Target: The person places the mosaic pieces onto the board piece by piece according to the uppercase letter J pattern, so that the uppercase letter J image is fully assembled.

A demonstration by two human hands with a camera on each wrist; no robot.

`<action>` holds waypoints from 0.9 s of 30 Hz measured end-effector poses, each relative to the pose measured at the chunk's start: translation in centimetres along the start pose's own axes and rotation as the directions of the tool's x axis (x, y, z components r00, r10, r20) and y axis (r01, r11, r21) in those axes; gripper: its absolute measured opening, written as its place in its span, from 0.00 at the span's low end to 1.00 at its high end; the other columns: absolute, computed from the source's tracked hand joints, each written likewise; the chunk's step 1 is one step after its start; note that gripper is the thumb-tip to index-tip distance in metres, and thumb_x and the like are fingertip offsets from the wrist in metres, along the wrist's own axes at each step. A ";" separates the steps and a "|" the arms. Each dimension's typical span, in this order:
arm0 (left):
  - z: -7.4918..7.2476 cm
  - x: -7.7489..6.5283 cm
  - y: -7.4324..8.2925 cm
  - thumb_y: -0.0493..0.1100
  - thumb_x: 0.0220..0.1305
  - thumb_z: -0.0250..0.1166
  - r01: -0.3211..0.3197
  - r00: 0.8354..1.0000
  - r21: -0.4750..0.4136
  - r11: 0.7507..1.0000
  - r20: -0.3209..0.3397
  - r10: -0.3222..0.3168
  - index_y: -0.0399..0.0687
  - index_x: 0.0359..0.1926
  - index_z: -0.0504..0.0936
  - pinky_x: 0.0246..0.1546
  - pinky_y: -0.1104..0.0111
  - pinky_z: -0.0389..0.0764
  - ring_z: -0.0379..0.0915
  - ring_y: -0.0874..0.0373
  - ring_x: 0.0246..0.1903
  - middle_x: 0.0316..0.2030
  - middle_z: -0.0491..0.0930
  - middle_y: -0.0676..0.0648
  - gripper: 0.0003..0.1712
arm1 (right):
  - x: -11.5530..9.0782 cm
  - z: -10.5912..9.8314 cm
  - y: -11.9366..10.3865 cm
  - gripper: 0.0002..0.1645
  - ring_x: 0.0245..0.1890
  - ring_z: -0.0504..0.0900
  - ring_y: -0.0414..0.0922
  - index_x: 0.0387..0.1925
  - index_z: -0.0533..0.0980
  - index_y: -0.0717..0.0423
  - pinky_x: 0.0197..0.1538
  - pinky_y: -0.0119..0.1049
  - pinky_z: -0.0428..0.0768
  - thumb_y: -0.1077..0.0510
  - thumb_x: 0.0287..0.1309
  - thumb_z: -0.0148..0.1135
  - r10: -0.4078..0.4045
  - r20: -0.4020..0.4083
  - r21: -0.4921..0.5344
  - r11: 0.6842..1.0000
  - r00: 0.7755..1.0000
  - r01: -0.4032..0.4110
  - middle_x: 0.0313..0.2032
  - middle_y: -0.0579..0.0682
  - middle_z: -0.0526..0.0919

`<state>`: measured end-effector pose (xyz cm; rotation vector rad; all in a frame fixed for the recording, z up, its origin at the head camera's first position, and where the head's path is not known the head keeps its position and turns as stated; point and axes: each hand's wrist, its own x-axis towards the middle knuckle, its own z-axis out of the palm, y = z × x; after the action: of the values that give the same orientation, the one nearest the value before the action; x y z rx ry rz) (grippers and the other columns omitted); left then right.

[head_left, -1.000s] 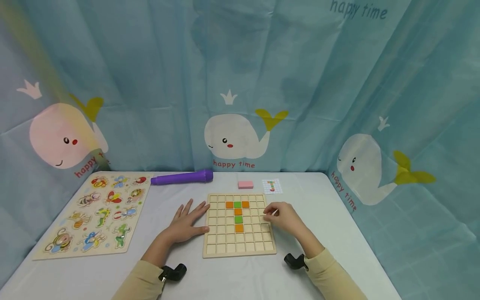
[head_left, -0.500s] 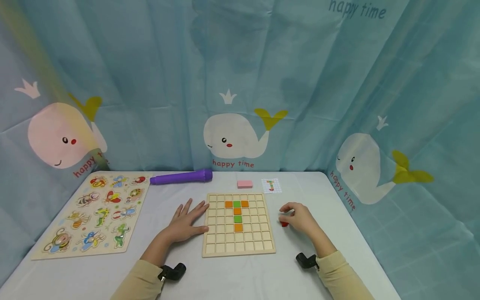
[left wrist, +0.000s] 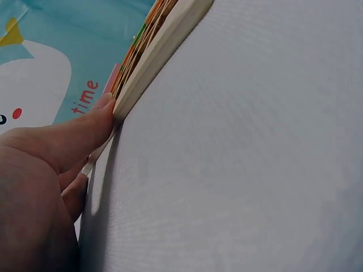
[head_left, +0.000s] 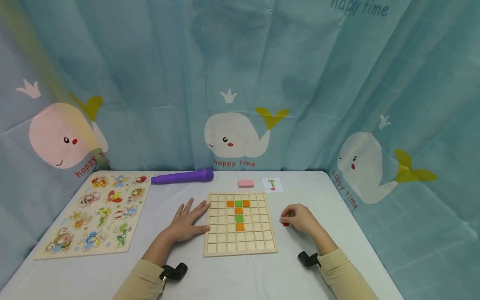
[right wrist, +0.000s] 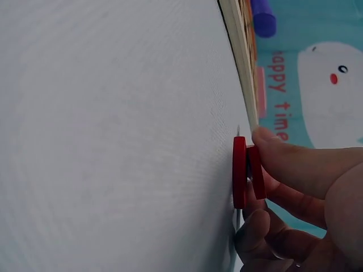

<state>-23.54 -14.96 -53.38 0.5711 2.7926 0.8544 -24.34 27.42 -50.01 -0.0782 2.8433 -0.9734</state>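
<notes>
A wooden grid board (head_left: 221, 248) lies on the table, with orange and green square tiles (head_left: 239, 218) forming a T in its cells. My left hand (head_left: 184, 225) rests at the board's left edge, fingers spread; in the left wrist view the thumb touches the board's side. Right of the board, my right hand (head_left: 301, 217) is low over the table. The right wrist view shows its thumb and fingers pinching a tilted red tile (right wrist: 257, 173). Close against that one, another red tile (right wrist: 239, 173) appears to lie on the table. The head view shows only a bit of red below the fingers.
Behind the board are a pink block (head_left: 246, 183) and a small pattern card (head_left: 272, 185). A purple microphone-shaped stick (head_left: 182, 177) lies at the back edge. An insect picture puzzle (head_left: 90, 214) covers the table's left side. A whale-print curtain (head_left: 240, 75) hangs behind.
My right hand has moved right, from the board's right edge to the red tiles on the table, and now pinches one. My left hand has stayed at the board.
</notes>
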 end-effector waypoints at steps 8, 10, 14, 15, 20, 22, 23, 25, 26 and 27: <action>-0.2 0.0 0.2 0.67 0.63 0.65 -0.012 1.000 -0.005 1.000 -0.010 0.012 0.55 0.78 0.59 0.75 0.39 0.27 0.27 0.35 0.79 0.80 0.52 0.46 0.49 | 0.1 -0.2 0.0 0.11 0.25 0.76 0.42 0.28 0.78 0.52 0.30 0.34 0.73 0.55 0.59 0.73 -0.020 -0.003 0.037 0.999 1.000 0.021 0.23 0.45 0.82; -0.2 0.0 0.2 0.66 0.63 0.65 -0.009 1.000 -0.006 1.000 -0.011 0.009 0.56 0.79 0.59 0.75 0.39 0.27 0.27 0.36 0.79 0.80 0.52 0.47 0.49 | 0.1 -0.4 -0.3 0.12 0.24 0.76 0.42 0.29 0.77 0.53 0.29 0.34 0.73 0.54 0.60 0.72 -0.033 -0.002 0.051 0.998 0.999 0.033 0.23 0.47 0.81; -0.2 0.0 0.1 0.66 0.63 0.65 -0.008 1.000 -0.007 1.000 -0.017 0.008 0.57 0.78 0.59 0.75 0.39 0.27 0.27 0.36 0.79 0.80 0.52 0.47 0.48 | 0.0 -0.5 -1.1 0.10 0.23 0.75 0.41 0.34 0.78 0.54 0.28 0.33 0.73 0.54 0.62 0.70 -0.084 -0.005 0.066 0.994 0.996 0.084 0.25 0.48 0.82; -0.2 0.0 0.1 0.67 0.63 0.65 -0.004 1.000 -0.006 1.000 -0.014 0.004 0.58 0.79 0.59 0.76 0.40 0.27 0.27 0.37 0.79 0.80 0.52 0.48 0.48 | -0.1 -0.5 -1.2 0.09 0.22 0.75 0.42 0.35 0.79 0.55 0.27 0.33 0.73 0.54 0.63 0.70 -0.103 -0.005 0.073 0.992 0.995 0.103 0.25 0.48 0.82; 0.0 0.0 0.1 0.67 0.63 0.65 0.001 1.000 -0.005 1.000 -0.010 -0.001 0.57 0.78 0.59 0.76 0.39 0.27 0.27 0.36 0.79 0.79 0.52 0.47 0.49 | -0.5 0.1 -2.4 0.06 0.19 0.79 0.47 0.40 0.84 0.52 0.23 0.33 0.77 0.56 0.64 0.69 -0.158 -0.003 0.117 0.981 0.987 0.157 0.27 0.51 0.84; 0.1 -0.1 0.1 0.67 0.63 0.65 0.004 1.000 -0.005 1.000 -0.010 -0.004 0.57 0.78 0.60 0.76 0.40 0.27 0.27 0.36 0.79 0.79 0.52 0.47 0.49 | -0.7 0.3 -3.0 0.04 0.19 0.79 0.49 0.38 0.84 0.51 0.22 0.34 0.77 0.56 0.63 0.70 -0.152 -0.008 0.133 0.979 0.988 0.152 0.26 0.50 0.83; 0.1 -0.1 0.1 0.67 0.63 0.65 0.004 1.000 -0.004 1.000 -0.011 -0.004 0.57 0.78 0.60 0.76 0.40 0.27 0.27 0.36 0.79 0.79 0.52 0.47 0.49 | -0.7 0.4 -3.2 0.04 0.19 0.79 0.49 0.37 0.84 0.51 0.22 0.34 0.77 0.56 0.62 0.70 -0.145 -0.012 0.137 0.980 0.989 0.146 0.25 0.49 0.83; 0.2 -0.1 0.1 0.68 0.63 0.65 0.003 1.000 -0.003 1.000 -0.012 -0.003 0.57 0.78 0.60 0.76 0.40 0.27 0.27 0.36 0.79 0.79 0.53 0.47 0.49 | -0.9 0.6 -3.8 0.04 0.19 0.78 0.47 0.36 0.83 0.50 0.22 0.35 0.77 0.55 0.62 0.71 -0.130 -0.019 0.144 0.981 0.991 0.132 0.25 0.47 0.82; 0.2 -0.1 0.1 0.68 0.63 0.65 0.003 1.000 -0.003 1.000 -0.013 -0.003 0.57 0.78 0.60 0.76 0.40 0.27 0.27 0.36 0.79 0.79 0.53 0.47 0.49 | -0.9 0.6 -4.0 0.04 0.20 0.78 0.46 0.35 0.83 0.49 0.22 0.35 0.77 0.55 0.61 0.71 -0.125 -0.020 0.147 0.981 0.992 0.127 0.24 0.46 0.81; 0.2 -0.1 0.1 0.68 0.63 0.65 0.002 1.000 -0.004 1.000 -0.014 -0.002 0.57 0.78 0.60 0.76 0.39 0.27 0.27 0.36 0.79 0.79 0.53 0.47 0.49 | -1.0 0.7 -4.2 0.04 0.20 0.77 0.45 0.35 0.83 0.50 0.21 0.35 0.77 0.55 0.61 0.71 -0.125 -0.023 0.146 0.981 0.992 0.127 0.24 0.45 0.81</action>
<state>-23.35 -14.82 -53.48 0.5639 2.8025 0.8663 -23.25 23.76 -47.88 -0.2397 2.7967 -1.2099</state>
